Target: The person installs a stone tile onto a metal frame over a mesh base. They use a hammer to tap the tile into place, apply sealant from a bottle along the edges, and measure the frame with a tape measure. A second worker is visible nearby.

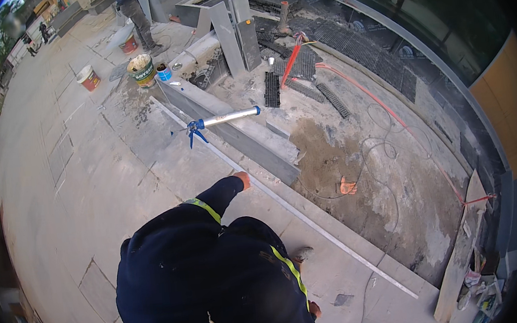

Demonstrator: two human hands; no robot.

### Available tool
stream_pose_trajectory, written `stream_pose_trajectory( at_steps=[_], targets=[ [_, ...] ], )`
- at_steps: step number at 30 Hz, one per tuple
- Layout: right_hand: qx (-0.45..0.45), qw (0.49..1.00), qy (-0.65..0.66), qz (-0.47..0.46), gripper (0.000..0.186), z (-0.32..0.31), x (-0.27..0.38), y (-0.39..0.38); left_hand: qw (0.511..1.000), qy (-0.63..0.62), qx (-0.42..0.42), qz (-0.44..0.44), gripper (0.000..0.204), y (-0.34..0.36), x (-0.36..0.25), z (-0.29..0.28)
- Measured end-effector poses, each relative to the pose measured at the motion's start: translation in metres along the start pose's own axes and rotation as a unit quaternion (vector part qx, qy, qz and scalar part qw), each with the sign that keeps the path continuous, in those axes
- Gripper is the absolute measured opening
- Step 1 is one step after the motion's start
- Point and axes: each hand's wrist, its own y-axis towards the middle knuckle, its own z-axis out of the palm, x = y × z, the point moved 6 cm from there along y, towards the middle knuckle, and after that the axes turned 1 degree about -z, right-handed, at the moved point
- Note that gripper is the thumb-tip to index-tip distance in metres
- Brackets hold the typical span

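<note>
A long pale straightedge lies diagonally on the paving, alongside the low grey stone kerb. My left hand reaches forward and is closed at the straightedge's edge; its fingertips are hidden. Low beside my body, only a small part of my right hand shows, its fingers mostly hidden. Beyond my left hand, a caulking gun with a blue handle and silver barrel lies across the straightedge and the kerb. Off to the right on the rough ground is an orange work glove.
Buckets and a blue tin stand at the kerb's far end. Upright stone slabs lean nearby. An orange strap and thin cable cross the bed. Another person stands far off. A board lies right.
</note>
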Motion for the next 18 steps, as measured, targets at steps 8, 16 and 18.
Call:
stream_pose_trajectory(
  at_steps=[8,16,18],
  targets=[
    [0.012,0.621,-0.735,-0.272,0.028,-0.053,0.131,0.155,0.931,-0.091,0.195,-0.297,0.026,-0.167,0.111,0.167],
    [0.111,0.463,-0.809,-0.345,0.027,-0.016,0.183,0.245,0.932,-0.101,0.129,-0.323,0.036,-0.304,0.064,0.208],
    [0.138,0.577,-0.728,-0.344,0.029,0.005,0.214,0.232,0.904,-0.160,0.134,-0.374,0.030,-0.325,0.057,0.192]
  ],
)
